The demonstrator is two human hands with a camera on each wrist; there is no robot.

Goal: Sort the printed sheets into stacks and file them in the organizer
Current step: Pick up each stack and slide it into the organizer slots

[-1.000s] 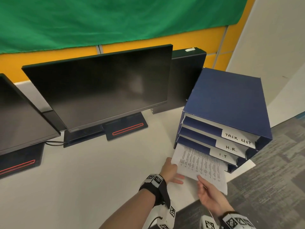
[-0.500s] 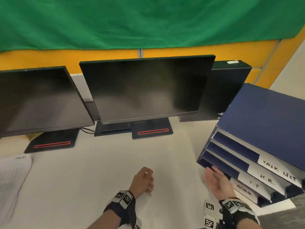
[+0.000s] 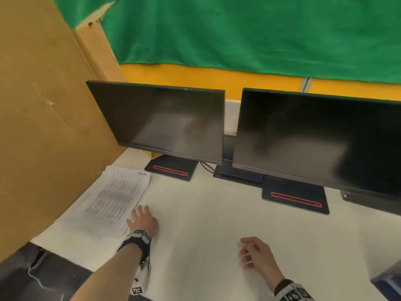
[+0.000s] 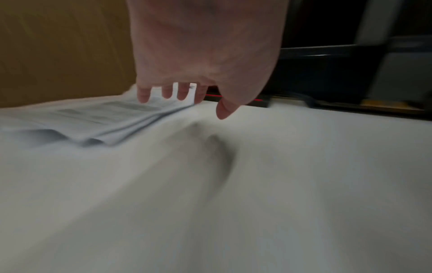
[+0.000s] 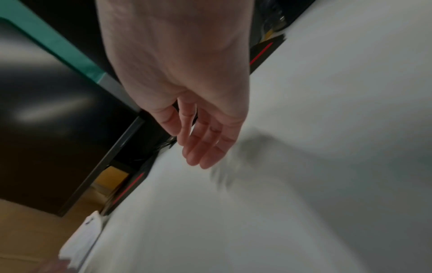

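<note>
A stack of printed sheets lies at the left end of the white desk, against a cardboard wall. My left hand hovers at the stack's right edge with fingers straight and spread; in the left wrist view the fingertips hang just above the printed sheets. My right hand floats over the desk's middle front, fingers loosely extended, holding nothing; the right wrist view shows its fingers relaxed above the desk. Only a dark blue corner of the organizer shows at the lower right edge.
Two dark monitors on black bases with red stripes stand along the back of the desk. A tall cardboard panel closes the left side. Green cloth hangs over a yellow wall behind. The desk's front edge runs near my left forearm.
Both hands left the organizer after the sheets went into its slot. The view swung left; my left hand reached to the stack on the left and the right hand followed over the desk.
</note>
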